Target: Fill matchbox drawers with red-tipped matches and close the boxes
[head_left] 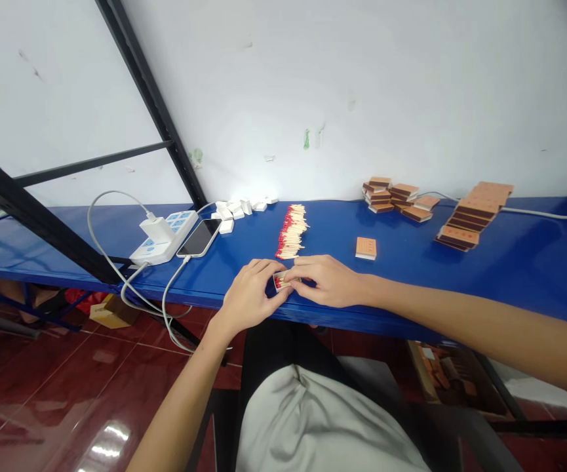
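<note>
A small white matchbox tray (279, 282) with red-tipped matches in it lies at the front edge of the blue table. Around its left end curl the fingers of my left hand (251, 292), thumb in front and fingers behind. My right hand (330, 280) has its fingertips closed over the tray's right end, at the matches; whether a match is pinched there is hidden. Just beyond my hands lies a long row of loose matches (292, 231), heads to the left. One orange matchbox cover (366, 247) rests to the right of the row.
White trays (236, 210) lie in a heap at the back left, near a phone (199, 237) and a power strip (165, 239) with cables. Stacked matchboxes (396, 196) and an orange row of matchbox covers (474, 216) stand at right. A black frame post (153, 98) rises at left.
</note>
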Tool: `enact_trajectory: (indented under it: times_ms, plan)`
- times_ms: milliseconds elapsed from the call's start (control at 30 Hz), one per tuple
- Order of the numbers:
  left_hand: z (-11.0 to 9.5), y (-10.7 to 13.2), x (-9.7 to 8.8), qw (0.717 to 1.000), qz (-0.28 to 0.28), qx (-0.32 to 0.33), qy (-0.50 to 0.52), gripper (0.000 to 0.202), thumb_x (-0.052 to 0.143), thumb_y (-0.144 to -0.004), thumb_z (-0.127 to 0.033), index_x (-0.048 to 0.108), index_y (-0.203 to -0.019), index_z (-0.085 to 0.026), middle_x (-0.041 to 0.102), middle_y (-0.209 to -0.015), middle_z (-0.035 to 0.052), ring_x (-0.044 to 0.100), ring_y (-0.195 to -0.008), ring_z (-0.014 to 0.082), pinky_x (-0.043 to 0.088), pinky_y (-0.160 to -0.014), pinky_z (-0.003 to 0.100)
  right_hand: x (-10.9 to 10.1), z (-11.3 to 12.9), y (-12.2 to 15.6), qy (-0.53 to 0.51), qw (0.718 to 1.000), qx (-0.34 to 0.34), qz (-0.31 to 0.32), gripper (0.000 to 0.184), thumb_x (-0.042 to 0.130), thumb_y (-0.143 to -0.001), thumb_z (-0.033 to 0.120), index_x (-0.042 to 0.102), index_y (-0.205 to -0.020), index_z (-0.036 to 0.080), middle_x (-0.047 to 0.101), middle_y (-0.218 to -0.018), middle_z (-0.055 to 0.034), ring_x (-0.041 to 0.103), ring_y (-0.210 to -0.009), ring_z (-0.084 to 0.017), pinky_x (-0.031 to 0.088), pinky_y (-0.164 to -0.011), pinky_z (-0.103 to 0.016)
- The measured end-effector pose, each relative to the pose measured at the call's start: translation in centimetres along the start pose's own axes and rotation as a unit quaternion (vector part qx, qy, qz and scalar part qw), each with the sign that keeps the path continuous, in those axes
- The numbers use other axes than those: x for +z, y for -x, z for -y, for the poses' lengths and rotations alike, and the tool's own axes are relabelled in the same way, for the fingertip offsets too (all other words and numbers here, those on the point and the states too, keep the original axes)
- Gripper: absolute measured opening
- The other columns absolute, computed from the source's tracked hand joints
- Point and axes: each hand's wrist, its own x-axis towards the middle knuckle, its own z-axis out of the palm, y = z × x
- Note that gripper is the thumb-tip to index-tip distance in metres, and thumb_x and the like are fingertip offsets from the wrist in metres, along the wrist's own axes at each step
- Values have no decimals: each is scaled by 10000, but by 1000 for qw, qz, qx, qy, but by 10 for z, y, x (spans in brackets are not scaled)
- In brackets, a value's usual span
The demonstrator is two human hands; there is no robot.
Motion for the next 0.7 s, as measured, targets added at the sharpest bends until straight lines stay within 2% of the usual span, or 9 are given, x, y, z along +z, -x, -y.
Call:
enact_trajectory:
  times_ms: [433,700]
  plan:
    - [-1,0,-1,1000,4,-1,1,238,602,-936,-364,625,-1121,-217,688,-1160,48,597,-1088,240,481,-977,405,-1,1,-1,13,1000,19,8,250,510,-960,207,737,-1065,208,742,-923,-28,669,-798,-158,436,-725,-270]
    - [0,0,0,1000,10,-4,-3,243,616,-922,-344,622,-1134,-226,689,-1155,48,597,-1091,249,477,-982,411,-2,-2,0,98,993,-70,8,319,496,-955,220,715,-1186,200,775,-993,-65,688,-798,-183,443,-732,-297]
